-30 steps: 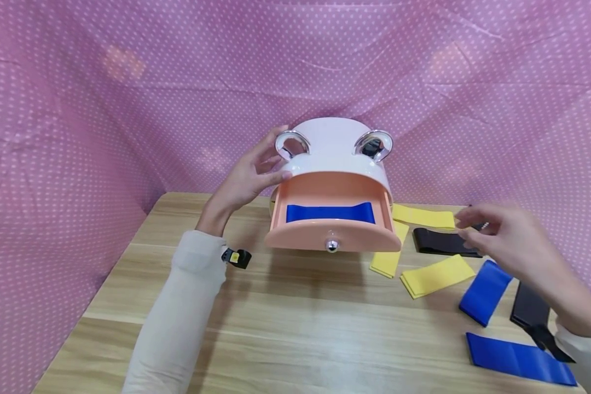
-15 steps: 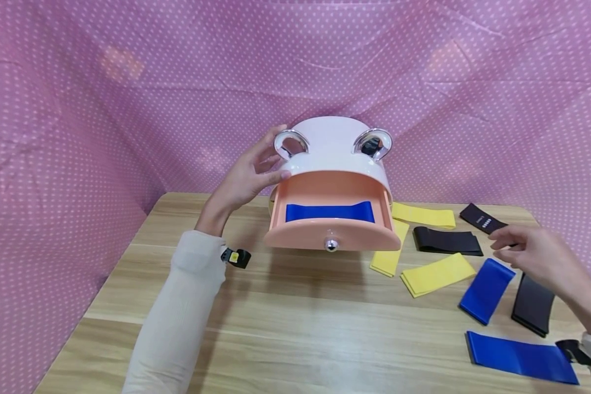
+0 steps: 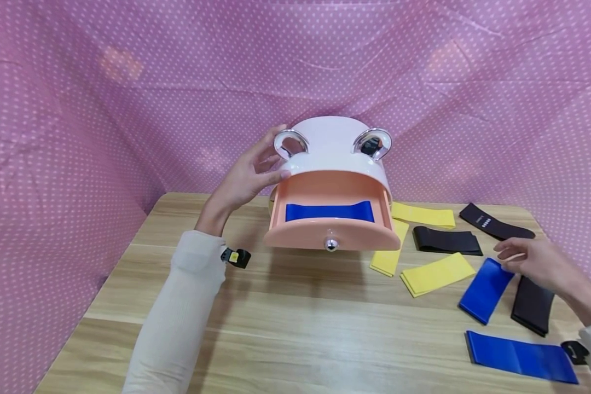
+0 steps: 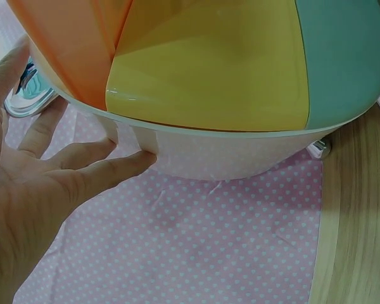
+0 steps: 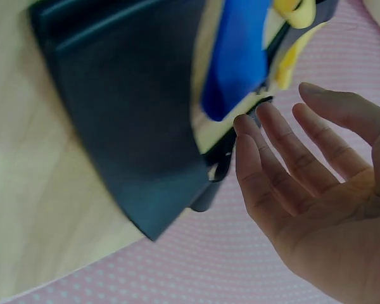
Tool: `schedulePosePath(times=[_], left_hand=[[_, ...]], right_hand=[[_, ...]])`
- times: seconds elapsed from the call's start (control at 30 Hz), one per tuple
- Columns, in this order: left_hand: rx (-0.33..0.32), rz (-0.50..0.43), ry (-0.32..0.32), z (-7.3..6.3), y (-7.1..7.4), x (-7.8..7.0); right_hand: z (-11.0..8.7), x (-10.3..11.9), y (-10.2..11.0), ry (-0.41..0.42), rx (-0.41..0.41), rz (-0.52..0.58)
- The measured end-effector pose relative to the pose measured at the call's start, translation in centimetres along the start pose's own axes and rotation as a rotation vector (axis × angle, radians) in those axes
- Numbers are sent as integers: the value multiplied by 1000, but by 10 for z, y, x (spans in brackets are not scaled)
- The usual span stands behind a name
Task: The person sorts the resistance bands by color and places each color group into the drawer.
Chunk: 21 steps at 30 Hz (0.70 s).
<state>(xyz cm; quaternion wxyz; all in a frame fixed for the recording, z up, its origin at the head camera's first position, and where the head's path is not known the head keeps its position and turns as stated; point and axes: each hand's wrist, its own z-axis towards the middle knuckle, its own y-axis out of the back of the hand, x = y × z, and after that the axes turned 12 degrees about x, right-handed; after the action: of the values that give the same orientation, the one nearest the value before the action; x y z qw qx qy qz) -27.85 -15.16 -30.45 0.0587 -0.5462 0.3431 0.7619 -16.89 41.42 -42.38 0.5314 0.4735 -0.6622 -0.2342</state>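
Observation:
A white storage box with chrome ear-shaped rings stands at the table's back, its peach drawer pulled out. Inside the drawer lies a folded blue resistance band. My left hand touches the box's left side, thumb at the front rim and straight fingers spread against the white wall. At the right, my right hand hovers with relaxed fingers and holds nothing. It is by the upper end of a blue band; whether it touches is unclear. A black band lies below that hand.
Several more bands lie right of the box: yellow ones, a black one, a printed black one and a blue one near the front. A pink dotted cloth hangs behind the wooden table.
My right hand has moved right and toward me, away from the printed black band, which now shows fully. The left hand, box and drawer have stayed put.

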Motion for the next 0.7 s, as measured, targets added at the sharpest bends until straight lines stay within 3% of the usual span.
schedulePosePath(times=[0.2,0.7], left_hand=[[-2,1,8,0,0,0],[-2,4,11,1,1,0]], right_hand=[[9,-12,-3,-28,61,24],[12,-12,-2,35,110,31]])
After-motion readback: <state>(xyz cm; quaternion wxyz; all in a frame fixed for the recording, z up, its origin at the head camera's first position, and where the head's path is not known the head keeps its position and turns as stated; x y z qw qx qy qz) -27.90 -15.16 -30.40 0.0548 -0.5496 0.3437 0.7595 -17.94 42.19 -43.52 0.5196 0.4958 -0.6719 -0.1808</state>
